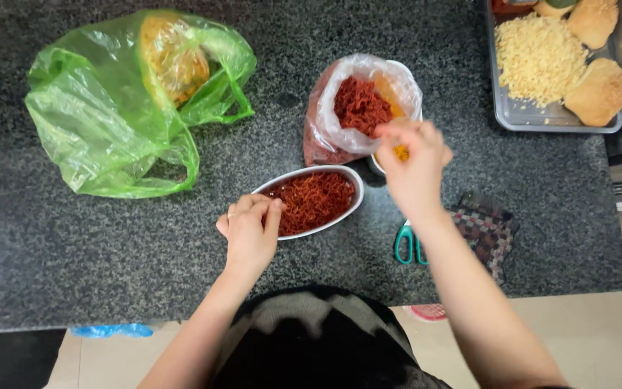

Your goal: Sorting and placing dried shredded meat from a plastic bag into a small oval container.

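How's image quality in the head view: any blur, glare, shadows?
Head view: right hand is motion-blurred at the fingers; left hand on the white oval dish is sharper. Soft, even light, only faint shadows on the dark speckled counter. Mild glare on the green plastic bag and clear bag. Metal tray is cropped at the top right corner.

Dark speckled granite is showing across the tabletop point(52, 266). Red shreds are filling the white oval dish point(350, 205); a translucent green plastic bag point(102, 122), teal-handled scissors point(403, 245) and a checkered cloth point(487, 230) are lying nearby.
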